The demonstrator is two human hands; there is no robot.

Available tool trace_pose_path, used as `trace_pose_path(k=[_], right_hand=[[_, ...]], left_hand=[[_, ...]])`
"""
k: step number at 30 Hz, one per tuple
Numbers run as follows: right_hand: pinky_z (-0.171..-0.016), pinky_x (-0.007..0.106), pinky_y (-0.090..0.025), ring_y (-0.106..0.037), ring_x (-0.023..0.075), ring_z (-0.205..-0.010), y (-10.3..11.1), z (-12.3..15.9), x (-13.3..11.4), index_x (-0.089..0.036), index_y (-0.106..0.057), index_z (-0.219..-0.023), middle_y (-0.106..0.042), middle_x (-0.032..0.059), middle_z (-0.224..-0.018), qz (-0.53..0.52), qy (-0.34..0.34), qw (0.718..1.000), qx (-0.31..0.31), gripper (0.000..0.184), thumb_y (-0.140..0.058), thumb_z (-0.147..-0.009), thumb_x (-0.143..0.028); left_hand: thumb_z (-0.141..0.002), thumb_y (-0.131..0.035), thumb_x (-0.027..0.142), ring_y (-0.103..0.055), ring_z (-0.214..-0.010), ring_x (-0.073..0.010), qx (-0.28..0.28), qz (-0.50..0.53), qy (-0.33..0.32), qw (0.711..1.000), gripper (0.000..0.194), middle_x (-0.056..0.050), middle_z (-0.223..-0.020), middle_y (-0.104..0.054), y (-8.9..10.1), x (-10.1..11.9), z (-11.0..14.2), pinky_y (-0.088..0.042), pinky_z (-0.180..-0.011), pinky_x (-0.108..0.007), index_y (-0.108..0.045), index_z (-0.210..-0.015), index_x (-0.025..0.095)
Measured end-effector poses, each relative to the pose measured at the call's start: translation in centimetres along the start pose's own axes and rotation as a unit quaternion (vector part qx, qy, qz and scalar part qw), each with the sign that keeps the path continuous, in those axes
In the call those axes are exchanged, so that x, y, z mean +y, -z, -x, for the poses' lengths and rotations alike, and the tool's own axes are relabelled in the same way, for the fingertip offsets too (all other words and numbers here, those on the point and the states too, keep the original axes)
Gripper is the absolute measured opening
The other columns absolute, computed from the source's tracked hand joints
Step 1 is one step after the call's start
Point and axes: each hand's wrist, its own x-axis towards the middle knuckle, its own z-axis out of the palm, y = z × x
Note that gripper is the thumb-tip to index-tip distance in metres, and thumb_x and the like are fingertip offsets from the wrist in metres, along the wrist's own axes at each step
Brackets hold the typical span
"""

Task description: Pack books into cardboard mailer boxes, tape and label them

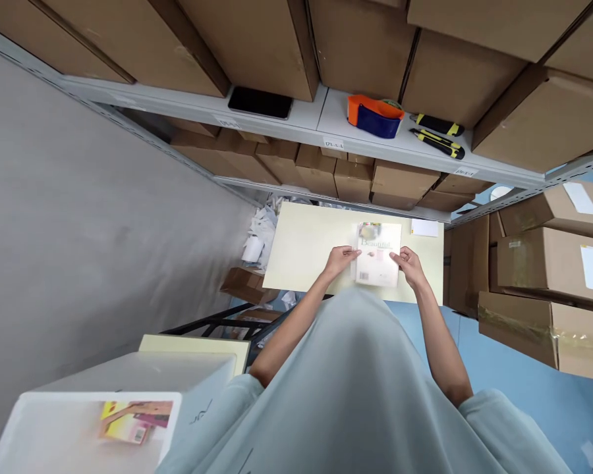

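Note:
A flat white packet [379, 271] printed with "Beautiful", a small picture at the top and a barcode at the lower left is held up in front of me over a pale yellow table [306, 243]. My left hand [342, 260] pinches its left edge between thumb and fingers. On the opposite edge, my right hand [409, 264] grips it the same way, thumb on the front. A white label or paper slip [424, 228] lies on the table's far right corner. Whether the packet touches the tabletop I cannot tell.
Above the table, a shelf [301, 128] carries cardboard boxes, a phone [260, 103], an orange and blue tape dispenser [375, 117] and two utility knives [437, 135]. Stacked boxes [528, 263] stand right. A white bin [99, 397] at lower left holds colourful packets [133, 422]. A wall borders the left.

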Motion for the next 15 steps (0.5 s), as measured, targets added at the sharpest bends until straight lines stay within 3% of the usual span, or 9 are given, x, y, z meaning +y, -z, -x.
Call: trace_pose_path(k=[5, 9, 11, 15], right_hand=[[-0.061, 0.028, -0.050, -0.066, 0.0186, -0.071, -4.4, -1.0, -0.8, -0.025, -0.058, -0.083, -0.074, 0.0027, -0.080, 0.037, 0.005, 0.999, 0.029, 0.062, -0.088, -0.062, -0.075], [-0.072, 0.033, -0.057, -0.072, 0.0228, -0.081, -9.1, -2.2, -0.4, -0.023, -0.063, -0.089, -0.077, 0.0062, -0.085, 0.064, 0.015, 0.996, 0.065, 0.065, -0.083, -0.061, -0.077], [-0.081, 0.037, -0.060, -0.074, 0.0249, -0.090, -11.7, -2.8, -0.2, -0.023, -0.064, -0.092, -0.079, 0.0081, -0.091, 0.072, 0.017, 0.995, 0.073, 0.065, -0.081, -0.062, -0.077], [-0.101, 0.046, -0.059, -0.075, 0.0287, -0.109, -16.3, -2.9, -0.2, -0.022, -0.067, -0.099, -0.081, 0.0133, -0.109, 0.098, 0.022, 0.991, 0.093, 0.063, -0.084, -0.063, -0.072]], left_hand=[[-0.082, -0.078, 0.055, -0.076, -0.071, -0.0238, 0.036, -0.049, -0.007, 0.998, 0.031, -0.003, -0.082, -0.081, 5.0, 1.5, 1.0, -0.058, -0.077, -0.036, -0.074, -0.075, 0.026], [-0.087, -0.076, 0.045, -0.079, -0.077, -0.0259, 0.069, -0.112, -0.046, 0.990, 0.019, -0.004, -0.086, -0.082, 8.6, 2.5, 1.7, -0.060, -0.081, -0.038, -0.074, -0.081, 0.027], [-0.086, -0.077, 0.044, -0.079, -0.084, -0.0270, 0.058, -0.106, -0.064, 0.991, 0.019, -0.004, -0.084, -0.081, 10.0, 2.8, 1.9, -0.061, -0.080, -0.037, -0.073, -0.081, 0.026], [-0.087, -0.074, 0.052, -0.077, -0.079, -0.0237, -0.001, 0.005, -0.056, 0.998, 0.029, -0.002, -0.084, -0.077, 11.8, 3.1, 1.9, -0.063, -0.068, -0.034, -0.068, -0.086, 0.024]])
